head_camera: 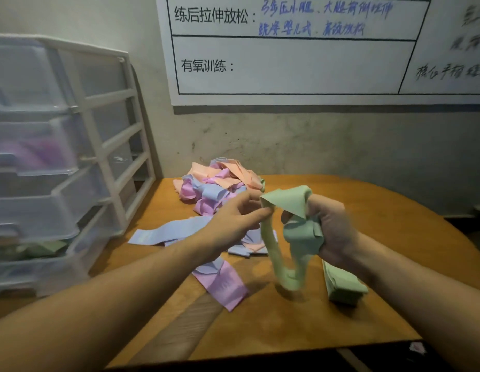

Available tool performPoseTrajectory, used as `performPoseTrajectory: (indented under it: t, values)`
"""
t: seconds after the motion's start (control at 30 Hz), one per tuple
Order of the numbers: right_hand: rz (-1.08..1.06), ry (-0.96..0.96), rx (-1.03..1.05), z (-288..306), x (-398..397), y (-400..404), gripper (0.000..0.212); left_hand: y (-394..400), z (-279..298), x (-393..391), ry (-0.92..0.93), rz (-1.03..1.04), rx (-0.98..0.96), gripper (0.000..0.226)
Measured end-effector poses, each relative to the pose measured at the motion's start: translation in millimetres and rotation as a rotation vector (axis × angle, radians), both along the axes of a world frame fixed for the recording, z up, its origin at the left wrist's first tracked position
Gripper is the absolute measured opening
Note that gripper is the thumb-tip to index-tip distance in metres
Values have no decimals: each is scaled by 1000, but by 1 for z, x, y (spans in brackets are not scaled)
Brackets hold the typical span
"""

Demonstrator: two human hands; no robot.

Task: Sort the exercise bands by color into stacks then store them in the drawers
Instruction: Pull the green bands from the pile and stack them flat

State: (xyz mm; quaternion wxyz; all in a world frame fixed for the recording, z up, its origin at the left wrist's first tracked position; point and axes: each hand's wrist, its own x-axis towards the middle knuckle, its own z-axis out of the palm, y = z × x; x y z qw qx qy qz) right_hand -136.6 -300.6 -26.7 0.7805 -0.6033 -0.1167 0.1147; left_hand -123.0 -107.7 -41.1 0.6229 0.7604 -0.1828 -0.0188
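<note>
A rough grey wall carrying a white training chart (300,49) with printed and handwritten Chinese text backs a rounded wooden table (394,237), where a person works through a tangle of exercise bands. Both bare forearms reach in from the bottom edge. The left hand (233,221) pinches one end of a pale green band (283,272) between thumb and fingertips, while the right hand (333,226) is curled tight around a bunched length of the same green material, a folded point of it standing up between the two hands. A loop of the band hangs down from both hands, its lowest part at or just above the tabletop; contact cannot be told. Just right of that loop, a small stack of folded green bands (343,285) lies on the table below the right wrist. Behind the hands sits a mixed heap of bands (217,183) in peach, pink and light blue, close to the wall. A long light blue band (166,234) lies flat beyond the left forearm, and a pink band (222,288) lies spread beneath it. At the left edge stands a white-framed unit of translucent plastic drawers (45,157), several pulled forward; something pink shows through one upper drawer and green pieces through a lower one.
</note>
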Motion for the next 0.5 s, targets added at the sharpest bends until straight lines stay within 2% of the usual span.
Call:
performPoseTrajectory:
  t: [0.07, 0.13, 0.2, 0.27, 0.33, 0.4, 0.5]
  values:
    - [17, 45, 39, -1, -8, -4, 39, -4, 3, -13, 18, -15, 9, 21]
    - [18, 85, 65, -1, -13, -9, 41, -6, 8, -25, 23, -4, -15, 23]
    - [38, 88, 53, 2, -20, -15, 49, -4, 14, -37, 32, 9, -75, 16]
    - [84, 58, -55, 5, -29, -21, 46, 0, 22, -49, 31, 19, -105, 10]
    - [134, 32, -266, 7, -40, -21, 40, 3, 29, -58, 25, 33, -118, 11]
    - [181, 11, -435, 6, -49, -17, 45, 4, 35, -66, 27, 52, -150, 17]
    - [203, 7, -516, 6, -57, -9, 45, 3, 44, -76, 44, 89, -168, 26]
